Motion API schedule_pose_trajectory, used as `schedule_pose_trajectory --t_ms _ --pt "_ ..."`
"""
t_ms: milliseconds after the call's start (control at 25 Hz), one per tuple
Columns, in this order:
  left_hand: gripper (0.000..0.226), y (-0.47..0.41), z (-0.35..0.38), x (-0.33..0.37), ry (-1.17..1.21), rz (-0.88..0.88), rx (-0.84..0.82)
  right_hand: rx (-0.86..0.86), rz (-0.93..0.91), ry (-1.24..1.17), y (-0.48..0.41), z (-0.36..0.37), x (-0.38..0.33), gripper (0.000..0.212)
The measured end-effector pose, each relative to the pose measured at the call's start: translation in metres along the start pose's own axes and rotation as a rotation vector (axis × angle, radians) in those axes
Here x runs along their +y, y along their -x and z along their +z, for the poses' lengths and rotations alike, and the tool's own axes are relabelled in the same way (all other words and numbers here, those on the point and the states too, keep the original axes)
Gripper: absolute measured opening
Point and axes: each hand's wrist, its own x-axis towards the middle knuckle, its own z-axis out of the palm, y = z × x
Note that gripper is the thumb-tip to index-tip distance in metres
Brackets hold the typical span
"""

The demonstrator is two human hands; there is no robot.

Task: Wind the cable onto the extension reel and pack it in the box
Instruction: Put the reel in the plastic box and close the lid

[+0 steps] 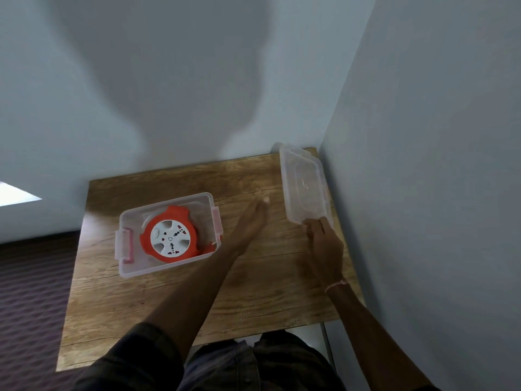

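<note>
An orange extension reel (169, 237) with a white socket face lies flat inside a clear plastic box (128, 268) with pink clips, on the left of the wooden table (253, 294). The box's clear lid (303, 184) lies at the table's right edge against the wall. My right hand (324, 244) grips the lid's near edge. My left hand (252, 221) stretches out flat over the table between box and lid, fingers extended, holding nothing. The cable is not seen loose; a bit of white shows in the box beside the reel.
Grey walls close the table's back and right sides. A dark patterned carpet (33, 292) lies to the left. My dark clothing fills the lower edge of the view.
</note>
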Motion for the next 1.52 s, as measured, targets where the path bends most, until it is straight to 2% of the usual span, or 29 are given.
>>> schedule_pose_trajectory --t_ms 120,240,320,400,480,600,720,840,1000,1200,1520 --pt "0.061 -0.006 -0.024 0.026 0.335 -0.01 0.044 0.11 0.041 -0.184 0.005 -0.024 -0.023 0.03" --pt "0.062 -0.009 -0.064 0.041 0.523 0.059 0.142 0.136 -0.043 -0.322 -0.01 -0.05 -0.047 0.018" --pt "0.053 0.0 -0.097 0.049 0.579 0.108 0.22 0.139 -0.04 -0.452 -0.023 -0.063 -0.069 0.014" --pt "0.039 0.02 -0.131 0.049 0.476 0.181 0.272 0.133 0.033 -0.644 -0.037 -0.068 -0.089 0.012" --pt "0.033 0.046 -0.168 0.043 0.24 0.268 0.323 0.106 0.15 -0.846 -0.051 -0.064 -0.106 0.011" --pt "0.025 0.086 -0.219 0.021 0.043 0.296 0.398 0.026 0.347 -0.978 -0.07 -0.046 -0.132 0.015" --pt "0.02 0.114 -0.252 -0.016 -0.002 0.146 0.548 -0.118 0.51 -0.917 -0.073 -0.01 -0.167 0.013" --pt "0.015 0.128 -0.266 -0.063 -0.096 0.005 0.737 -0.217 0.557 -0.762 -0.061 0.032 -0.196 0.016" --pt "0.019 0.134 -0.271 -0.108 -0.042 -0.134 0.777 -0.305 0.532 -0.59 -0.044 0.062 -0.212 0.024" --pt "0.021 0.13 -0.267 -0.114 -0.003 -0.093 0.775 -0.182 0.499 -0.464 -0.041 0.072 -0.215 0.022" --pt "0.021 0.121 -0.265 -0.103 -0.193 -0.058 0.855 -0.198 0.542 -0.513 -0.041 0.079 -0.21 0.023"
